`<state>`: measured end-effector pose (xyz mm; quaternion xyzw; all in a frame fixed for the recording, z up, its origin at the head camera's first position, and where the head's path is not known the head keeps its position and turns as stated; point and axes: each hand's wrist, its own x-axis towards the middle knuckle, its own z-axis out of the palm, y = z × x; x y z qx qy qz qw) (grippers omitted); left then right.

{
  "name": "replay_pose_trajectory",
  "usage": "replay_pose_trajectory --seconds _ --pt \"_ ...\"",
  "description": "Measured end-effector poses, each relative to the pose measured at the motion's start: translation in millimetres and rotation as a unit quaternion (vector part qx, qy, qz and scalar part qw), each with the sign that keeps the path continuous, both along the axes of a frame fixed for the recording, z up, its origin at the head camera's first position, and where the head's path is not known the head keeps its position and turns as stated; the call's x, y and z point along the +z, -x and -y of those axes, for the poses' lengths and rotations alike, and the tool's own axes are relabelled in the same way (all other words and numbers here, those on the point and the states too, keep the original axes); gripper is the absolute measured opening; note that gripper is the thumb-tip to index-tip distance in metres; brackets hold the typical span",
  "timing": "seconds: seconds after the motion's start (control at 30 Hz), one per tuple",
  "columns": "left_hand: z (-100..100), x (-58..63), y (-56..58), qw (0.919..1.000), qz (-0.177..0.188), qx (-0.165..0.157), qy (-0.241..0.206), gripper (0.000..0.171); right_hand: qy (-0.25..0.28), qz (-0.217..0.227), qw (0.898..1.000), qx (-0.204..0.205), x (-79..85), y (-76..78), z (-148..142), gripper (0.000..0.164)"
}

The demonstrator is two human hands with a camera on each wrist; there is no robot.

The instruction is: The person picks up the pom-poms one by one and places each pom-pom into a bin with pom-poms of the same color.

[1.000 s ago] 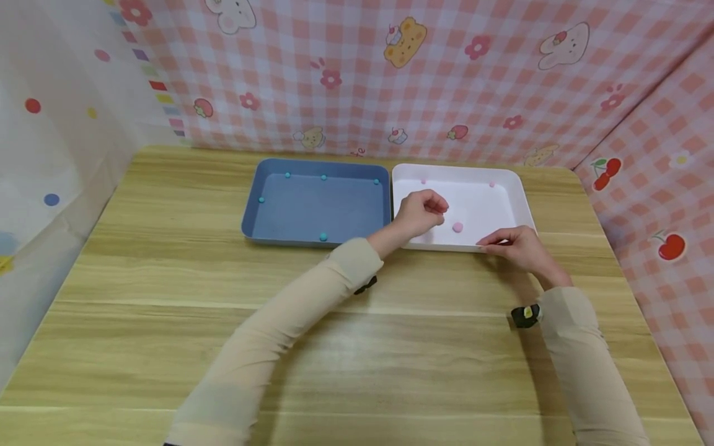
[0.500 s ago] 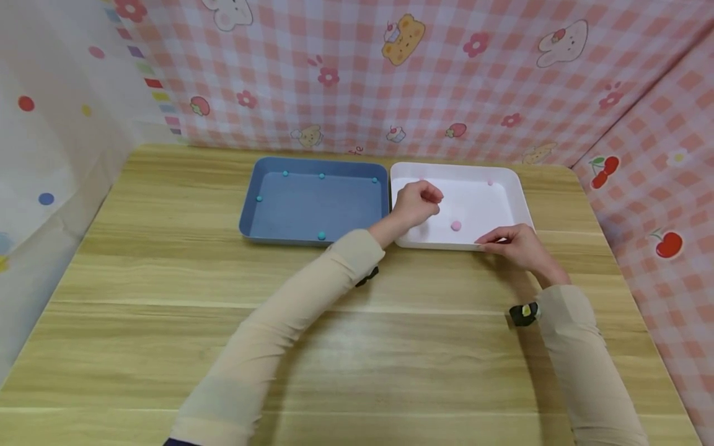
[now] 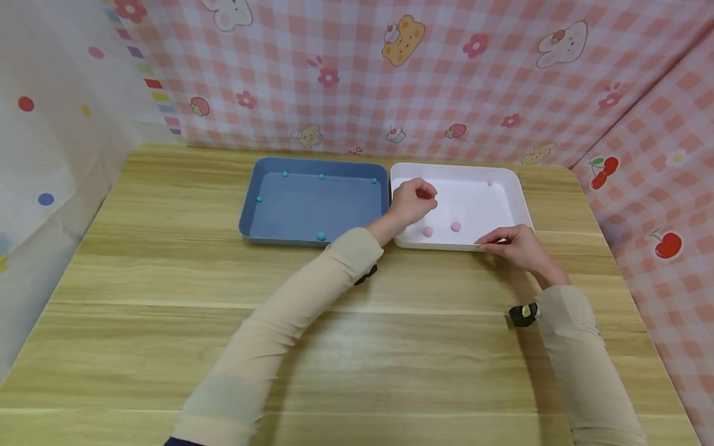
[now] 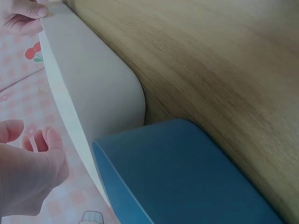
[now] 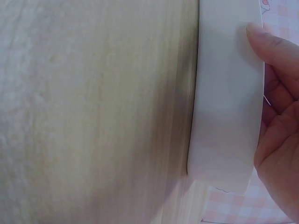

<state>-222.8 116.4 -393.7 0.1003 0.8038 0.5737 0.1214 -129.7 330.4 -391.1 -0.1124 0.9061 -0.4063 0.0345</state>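
My left hand (image 3: 411,203) hovers over the left part of a white tray (image 3: 474,198), its fingers loosely bent. In the left wrist view, a gap shows between the thumb and fingers of the left hand (image 4: 35,170), and nothing is held there. Just below the hand in the head view lies a pink ball (image 3: 427,231), with a second pink ball (image 3: 455,227) to its right. My right hand (image 3: 514,245) pinches the tray's near wall by its right corner; in the right wrist view the thumb (image 5: 275,49) presses the outer face of the wall (image 5: 229,93).
Left of the white tray, set right against it, is a blue tray (image 3: 315,207) with several small teal balls along its edges, one larger teal ball (image 3: 321,236) among them. A small pink ball (image 3: 490,183) sits at the white tray's back right. Checked cloth (image 3: 357,74) hangs behind the wooden table (image 3: 435,353).
A pink ball has appeared in the white tray below my left hand, which has let it go and shifted slightly left and back, covering the small back-left ball. The right hand keeps its grip.
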Motion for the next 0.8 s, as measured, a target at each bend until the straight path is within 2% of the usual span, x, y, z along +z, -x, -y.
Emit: replay_pose_trajectory --seconds 0.2,0.47,0.63,0.7,0.8 --pt "9 2.9 -1.6 1.0000 -0.004 -0.005 0.003 0.011 -0.004 0.001 1.000 -0.005 -3.4 2.0 -1 0.006" --pt "32 0.0 -4.0 0.9998 -0.001 -0.013 -0.012 0.011 -0.010 -0.006 1.000 -0.005 -27.9 15.7 -19 0.007" --pt "50 -3.3 -7.9 0.9991 -0.030 -0.027 -0.013 0.010 -0.023 0.018 0.999 -0.019 -29.1 15.5 -22 0.014" --pt "58 -3.9 -10.9 0.9984 -0.046 -0.032 0.002 0.009 -0.023 0.007 0.999 -0.028 -29.6 13.6 -21 0.017" --pt "71 -4.0 -15.8 0.9977 -0.057 -0.032 0.017 0.009 -0.016 -0.050 0.998 -0.038 -31.3 10.5 -13 0.017"
